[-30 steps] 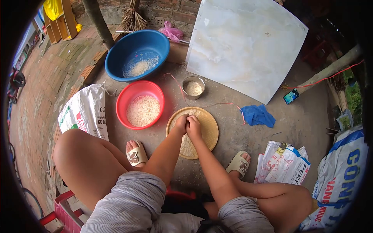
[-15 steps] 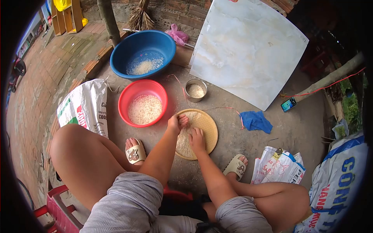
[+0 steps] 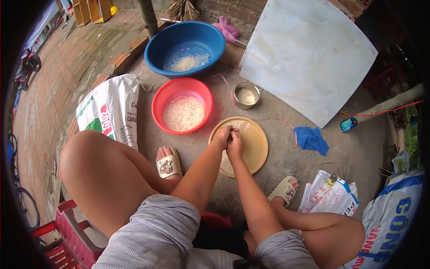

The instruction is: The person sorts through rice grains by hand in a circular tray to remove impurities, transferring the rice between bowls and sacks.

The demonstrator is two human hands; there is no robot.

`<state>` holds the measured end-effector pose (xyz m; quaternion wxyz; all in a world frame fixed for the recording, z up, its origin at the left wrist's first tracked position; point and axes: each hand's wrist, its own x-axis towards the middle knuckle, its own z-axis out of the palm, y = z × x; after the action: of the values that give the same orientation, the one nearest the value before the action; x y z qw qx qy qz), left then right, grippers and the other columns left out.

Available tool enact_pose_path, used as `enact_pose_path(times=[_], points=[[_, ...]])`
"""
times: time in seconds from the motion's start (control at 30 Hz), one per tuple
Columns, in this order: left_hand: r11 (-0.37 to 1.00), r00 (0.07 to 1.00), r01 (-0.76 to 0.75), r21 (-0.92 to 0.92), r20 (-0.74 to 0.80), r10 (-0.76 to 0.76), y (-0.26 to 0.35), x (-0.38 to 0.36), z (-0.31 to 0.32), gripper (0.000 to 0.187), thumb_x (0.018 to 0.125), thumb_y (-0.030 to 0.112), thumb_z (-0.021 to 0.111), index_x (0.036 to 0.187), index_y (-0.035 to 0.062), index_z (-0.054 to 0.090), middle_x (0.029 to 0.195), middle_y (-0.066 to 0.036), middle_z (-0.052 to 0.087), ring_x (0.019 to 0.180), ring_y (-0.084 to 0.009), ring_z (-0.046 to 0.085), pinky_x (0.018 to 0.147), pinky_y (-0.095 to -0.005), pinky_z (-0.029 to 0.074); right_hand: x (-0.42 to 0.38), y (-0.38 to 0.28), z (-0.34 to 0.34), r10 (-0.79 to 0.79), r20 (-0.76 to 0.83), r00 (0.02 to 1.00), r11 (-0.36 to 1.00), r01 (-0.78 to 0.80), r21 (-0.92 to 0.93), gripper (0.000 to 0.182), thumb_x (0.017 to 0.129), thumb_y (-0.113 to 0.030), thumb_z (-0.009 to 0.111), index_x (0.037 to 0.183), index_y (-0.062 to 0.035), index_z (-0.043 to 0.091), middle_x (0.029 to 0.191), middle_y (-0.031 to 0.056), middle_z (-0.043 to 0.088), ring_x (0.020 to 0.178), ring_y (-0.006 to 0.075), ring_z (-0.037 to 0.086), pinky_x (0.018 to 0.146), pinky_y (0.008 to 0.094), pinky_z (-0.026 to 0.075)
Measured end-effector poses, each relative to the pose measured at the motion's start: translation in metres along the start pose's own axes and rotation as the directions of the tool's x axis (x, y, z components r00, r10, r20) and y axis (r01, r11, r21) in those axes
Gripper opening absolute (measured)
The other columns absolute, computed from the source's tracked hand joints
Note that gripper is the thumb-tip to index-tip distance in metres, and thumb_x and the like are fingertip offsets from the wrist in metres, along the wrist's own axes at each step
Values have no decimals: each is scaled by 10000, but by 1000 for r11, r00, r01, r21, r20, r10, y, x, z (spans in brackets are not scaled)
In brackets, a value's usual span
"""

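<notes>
My left hand (image 3: 221,136) and my right hand (image 3: 235,145) meet above a round woven tray (image 3: 257,150) on the ground. Their fingers are curled and touch each other; whatever lies between them is hidden. Pale rice (image 3: 226,163) is spread over the left part of the tray, partly behind my hands and forearms. Just beyond my left hand stands a red basin (image 3: 156,107) holding more rice (image 3: 183,113). A small metal bowl (image 3: 246,106) with some rice sits past the tray's far rim.
A blue basin (image 3: 154,60) with a little rice stands at the back. To the right are a large pale board (image 3: 309,58), a blue cloth (image 3: 311,140) and a phone (image 3: 348,124). White sacks (image 3: 112,105) lie at the left, others at the right. Sandals (image 3: 169,166) flank the tray.
My right hand has lifted from the rice on the tray and met my left hand. My left hand's fingers, stretched out before, are now curled. The whole view has shifted.
</notes>
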<state>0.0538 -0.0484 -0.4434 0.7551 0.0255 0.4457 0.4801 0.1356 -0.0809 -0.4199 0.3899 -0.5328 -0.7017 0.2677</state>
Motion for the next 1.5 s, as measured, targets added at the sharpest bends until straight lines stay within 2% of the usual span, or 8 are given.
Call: enact_pose_path(times=[0.13, 0.43, 0.57, 0.67, 0.8, 0.93, 1.27, 1.5], points=[[995, 967, -23, 96, -252, 47, -10, 7, -9, 320, 930, 240, 428, 844, -8, 611, 719, -124, 609, 627, -216, 604, 504, -307, 491, -15, -12, -16, -89, -58, 994, 995, 86, -55, 218, 845, -152, 515, 1012, -26, 578, 1118, 116, 540, 1040, 305, 492, 900, 405, 361], [874, 970, -147, -464, -239, 36, 47, 16, 67, 336, 964, 176, 297, 1095, -105, 426, 1068, -214, 524, 928, -314, 597, 790, -327, 557, -32, 58, -45, 169, -80, 982, 718, -178, -673, 562, 875, -271, 437, 1365, -49, 277, 1436, 101, 258, 1325, 309, 212, 1068, 421, 172], [941, 921, -337, 9, -205, 331, 86, 4, 122, 448, 942, 305, 388, 1217, -49, 398, 1169, -185, 510, 1126, -337, 485, 905, -399, 456, -28, 52, -45, 196, -83, 977, 684, -197, -702, 559, 873, -270, 435, 1363, -50, 280, 1437, 99, 255, 1326, 308, 211, 1067, 425, 173], [266, 512, -179, 947, -141, 847, 68, 20, 95, 301, 865, 237, 499, 1078, 32, 553, 1084, -189, 549, 1062, -315, 503, 892, -389, 404, -24, 52, -46, 191, -70, 979, 678, -184, -712, 553, 873, -266, 429, 1361, -49, 281, 1440, 99, 250, 1326, 303, 213, 1066, 428, 175], [-294, 459, -347, 891, 435, 775, 23, 11, 53, 270, 804, 76, 527, 1072, 45, 529, 1157, -147, 507, 1062, -307, 494, 919, -407, 390, -22, 53, -44, 222, -78, 972, 657, -208, -724, 558, 874, -286, 421, 1364, -57, 281, 1440, 95, 254, 1328, 303, 216, 1065, 433, 175], [-514, 564, -345, 785, 611, 555, -12, 4, 21, 415, 823, 130, 510, 1232, 70, 469, 1332, -104, 411, 1246, -281, 366, 1033, -378, 312, -21, 51, -41, 243, -95, 965, 639, -234, -733, 556, 873, -288, 422, 1361, -58, 289, 1437, 94, 262, 1327, 299, 220, 1064, 433, 174], [-525, 508, -514, 678, 734, 451, -35, -2, 16, 310, 769, 177, 553, 1049, 51, 593, 1023, -48, 564, 953, -199, 530, 858, -304, 436, -27, 61, -38, 195, -123, 973, 645, -221, -731, 532, 880, -298, 416, 1354, -80, 312, 1431, 71, 280, 1321, 284, 241, 1061, 419, 186], [-326, 671, -502, 801, 598, 438, -32, 6, 20, 146, 726, 121, 599, 849, 57, 645, 890, -79, 601, 873, -246, 576, 758, -330, 481, -31, 66, -41, 175, -149, 973, 712, -229, -664, 484, 890, -289, 410, 1323, -80, 361, 1413, 55, 313, 1309, 287, 258, 1057, 413, 198]])
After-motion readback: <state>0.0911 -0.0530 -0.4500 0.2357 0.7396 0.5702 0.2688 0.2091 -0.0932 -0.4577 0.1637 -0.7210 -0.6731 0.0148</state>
